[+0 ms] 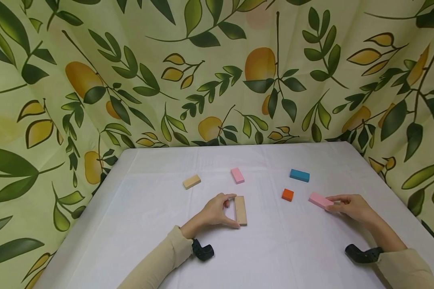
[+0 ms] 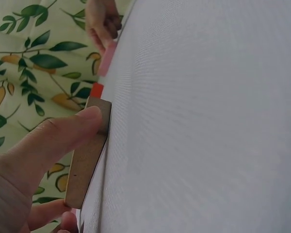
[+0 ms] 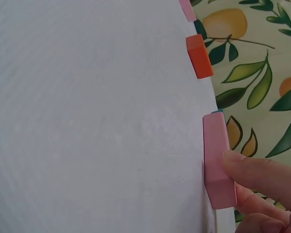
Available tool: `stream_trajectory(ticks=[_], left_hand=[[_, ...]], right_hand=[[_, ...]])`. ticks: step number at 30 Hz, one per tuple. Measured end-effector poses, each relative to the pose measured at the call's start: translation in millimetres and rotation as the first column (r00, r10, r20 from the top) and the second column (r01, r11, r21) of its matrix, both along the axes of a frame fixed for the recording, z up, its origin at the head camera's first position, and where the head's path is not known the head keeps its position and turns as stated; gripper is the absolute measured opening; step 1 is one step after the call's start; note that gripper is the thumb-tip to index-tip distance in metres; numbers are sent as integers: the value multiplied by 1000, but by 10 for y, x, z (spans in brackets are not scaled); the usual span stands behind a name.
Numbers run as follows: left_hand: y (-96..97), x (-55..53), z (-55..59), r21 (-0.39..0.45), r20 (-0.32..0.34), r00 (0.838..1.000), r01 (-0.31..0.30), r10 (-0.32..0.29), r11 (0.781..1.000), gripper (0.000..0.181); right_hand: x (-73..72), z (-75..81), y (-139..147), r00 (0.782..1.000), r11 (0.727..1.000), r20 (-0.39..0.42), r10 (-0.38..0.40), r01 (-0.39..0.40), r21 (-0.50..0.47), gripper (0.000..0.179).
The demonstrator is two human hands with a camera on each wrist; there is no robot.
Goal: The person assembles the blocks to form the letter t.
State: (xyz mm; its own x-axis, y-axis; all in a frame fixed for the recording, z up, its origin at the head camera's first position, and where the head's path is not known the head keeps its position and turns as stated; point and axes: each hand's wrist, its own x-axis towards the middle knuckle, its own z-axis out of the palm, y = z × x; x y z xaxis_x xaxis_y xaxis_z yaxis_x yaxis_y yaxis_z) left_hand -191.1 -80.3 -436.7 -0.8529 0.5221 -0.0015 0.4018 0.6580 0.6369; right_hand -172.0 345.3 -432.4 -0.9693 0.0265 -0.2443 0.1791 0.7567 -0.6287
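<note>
My left hand (image 1: 217, 210) holds a plain wooden block (image 1: 240, 210) by its two short ends, thumb at the near end and a finger at the far end. In the left wrist view the thumb presses one end of this wooden block (image 2: 89, 160). Over on the right, my right hand (image 1: 354, 206) pinches a pink block (image 1: 320, 200) at its right end. The right wrist view shows the thumb on the side of that pink block (image 3: 217, 160); the other fingers are partly hidden behind it.
An orange-red block (image 1: 287, 195) lies left of the held pink one, with a blue block (image 1: 299, 175) farther back. A second pink block (image 1: 237, 176) and a small wooden block (image 1: 191, 182) lie beyond my left hand. A white cloth (image 1: 148, 208) covers the table; a patterned curtain hangs behind.
</note>
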Motion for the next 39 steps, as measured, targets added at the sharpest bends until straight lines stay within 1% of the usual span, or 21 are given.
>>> stream_trajectory(ticks=[7,13,19,21,23,25,28,31,34,36,37,39], left_hand=[[-17,13,-11,-34,-13,1000,18,-18,999,94],[-38,39,4,-26,-24,999,32,-33,999,95],[-84,91,23,-1,-43,998,41,-41,999,81],[-93,115,25,-14,-72,996,46,-46,999,76],[-95,143,31,-47,-111,992,48,-53,998,73],[-89,174,43,-92,-164,984,54,-69,994,69],[-74,216,60,-172,-235,966,71,-111,983,61],[-61,253,72,-224,-300,939,102,-169,969,52],[-56,285,79,-261,-349,911,130,-219,957,45],[-52,302,79,-292,-370,896,139,-246,946,44],[-49,309,81,-309,-375,890,142,-258,940,44],[-43,321,83,-341,-373,886,146,-276,929,45]], right_hand=[[34,13,-59,1000,999,-29,-7,6,-34,61],[49,17,-69,1000,999,-11,-3,3,-44,63],[44,9,-60,1000,1000,0,-7,7,-30,65],[43,6,-59,1000,1000,-3,-9,9,-23,65],[43,3,-61,1000,1000,-7,-13,13,-14,65],[42,2,-64,1000,1000,-9,-18,18,-5,65],[41,8,-69,1000,1000,-9,-24,24,-2,66],[41,6,-73,1000,1000,-7,-29,29,6,68],[46,0,-76,999,999,-10,-30,30,9,69],[49,-4,-79,999,999,-14,-34,34,10,70],[50,-6,-81,999,999,-15,-36,37,7,70],[50,-9,-85,999,999,-19,-42,42,7,69]])
